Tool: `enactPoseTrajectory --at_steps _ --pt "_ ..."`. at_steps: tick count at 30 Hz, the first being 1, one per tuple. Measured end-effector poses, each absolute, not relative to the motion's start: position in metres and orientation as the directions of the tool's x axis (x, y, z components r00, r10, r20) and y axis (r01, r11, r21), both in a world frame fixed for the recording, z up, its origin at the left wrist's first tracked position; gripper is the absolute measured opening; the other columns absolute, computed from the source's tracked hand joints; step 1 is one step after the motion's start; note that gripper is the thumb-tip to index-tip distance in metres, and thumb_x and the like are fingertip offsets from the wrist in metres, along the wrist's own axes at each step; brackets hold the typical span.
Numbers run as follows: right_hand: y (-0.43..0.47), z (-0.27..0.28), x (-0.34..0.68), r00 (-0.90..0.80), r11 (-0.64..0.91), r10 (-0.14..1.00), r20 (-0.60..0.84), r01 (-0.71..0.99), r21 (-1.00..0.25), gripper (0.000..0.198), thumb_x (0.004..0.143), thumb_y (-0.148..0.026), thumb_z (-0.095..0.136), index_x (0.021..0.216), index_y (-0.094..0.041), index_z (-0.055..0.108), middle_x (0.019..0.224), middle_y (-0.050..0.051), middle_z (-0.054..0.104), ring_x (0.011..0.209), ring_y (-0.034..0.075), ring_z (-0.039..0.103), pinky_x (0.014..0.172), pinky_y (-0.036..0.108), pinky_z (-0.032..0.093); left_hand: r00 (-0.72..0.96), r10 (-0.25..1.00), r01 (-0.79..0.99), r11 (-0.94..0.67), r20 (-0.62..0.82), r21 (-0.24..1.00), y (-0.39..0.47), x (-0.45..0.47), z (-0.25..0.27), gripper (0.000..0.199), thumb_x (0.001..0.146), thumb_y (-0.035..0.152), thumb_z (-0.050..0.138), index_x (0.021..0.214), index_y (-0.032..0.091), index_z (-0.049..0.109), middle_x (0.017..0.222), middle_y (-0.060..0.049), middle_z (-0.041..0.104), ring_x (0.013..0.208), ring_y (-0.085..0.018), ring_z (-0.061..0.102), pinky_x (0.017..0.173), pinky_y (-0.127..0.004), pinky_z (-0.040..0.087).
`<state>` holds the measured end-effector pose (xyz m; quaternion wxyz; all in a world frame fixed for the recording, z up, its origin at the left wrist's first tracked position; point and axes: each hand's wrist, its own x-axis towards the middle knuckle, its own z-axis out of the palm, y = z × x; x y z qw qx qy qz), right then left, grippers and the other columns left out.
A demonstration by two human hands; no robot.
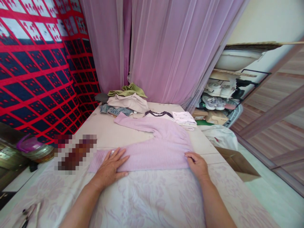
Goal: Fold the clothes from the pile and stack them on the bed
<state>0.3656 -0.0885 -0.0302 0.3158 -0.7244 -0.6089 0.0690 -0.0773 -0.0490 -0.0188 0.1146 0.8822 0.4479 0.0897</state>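
Observation:
A pair of lilac ribbed trousers (152, 155) lies spread on the bed, its two legs stretching left and its waist end toward the right. My left hand (112, 166) rests flat on the nearer leg, fingers spread, close to the hem. At the right end, my right hand (196, 163) has its fingers curled together on the trousers' edge. Just beyond the trousers, a white top with a dark neckband (158, 114) is partly covered by them. Beside it sits a folded pale printed garment stack (184, 117).
A heap of clothes (128, 103) lies at the bed's far left. Purple curtains (166, 50) hang behind. An open cardboard box (237, 163) and a white bag (219, 136) stand right of the bed, near a shoe rack (219, 103). A lidded container (38, 150) is at left.

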Motion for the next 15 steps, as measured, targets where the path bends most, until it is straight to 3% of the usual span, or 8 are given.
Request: enactPoseTrajectory --at_steps 4,8,11,15 --pt "-0.093 -0.025 0.376 0.087 0.028 0.979 0.183 0.838 -0.545 0.029 0.075 -0.036 0.050 0.089 -0.024 0.072 0.106 0.007 0.071 0.108 0.024 0.061 0.102 0.043 0.042 0.593 0.798 0.758 -0.597 0.102 0.264 -0.050 -0.076 -0.015 0.044 0.086 0.050 0.055 0.128 0.037 0.056 0.146 -0.003 0.044 0.138 -0.030 0.033 0.112 -0.056 0.020" --pt "-0.103 -0.021 0.387 -0.053 0.083 0.996 0.071 0.848 -0.523 0.043 0.067 -0.028 0.054 0.106 -0.022 0.071 0.127 0.009 0.061 0.129 0.025 0.046 0.110 0.046 0.032 0.594 0.800 0.762 -0.594 0.089 0.258 -0.055 -0.073 -0.013 0.048 0.082 0.033 0.059 0.130 0.036 0.055 0.147 -0.002 0.042 0.138 -0.028 0.034 0.113 -0.056 0.020" --pt "-0.106 -0.023 0.387 -0.056 0.072 0.997 0.048 0.870 -0.488 0.052 0.063 -0.021 0.052 0.112 -0.022 0.069 0.134 0.008 0.056 0.132 0.024 0.041 0.112 0.045 0.028 0.580 0.810 0.774 -0.581 0.086 0.252 -0.056 -0.071 -0.014 0.051 0.080 0.025 0.056 0.130 0.034 0.055 0.147 -0.001 0.043 0.138 -0.028 0.033 0.113 -0.055 0.021" --pt "-0.102 -0.023 0.382 -0.023 0.047 0.998 0.059 0.889 -0.456 0.045 0.067 -0.023 0.052 0.107 -0.024 0.071 0.131 0.005 0.059 0.130 0.024 0.044 0.112 0.046 0.030 0.557 0.823 0.774 -0.564 0.114 0.288 -0.054 -0.070 -0.015 0.042 0.087 0.024 0.046 0.126 0.032 0.060 0.140 -0.002 0.052 0.134 -0.024 0.039 0.111 -0.053 0.027"
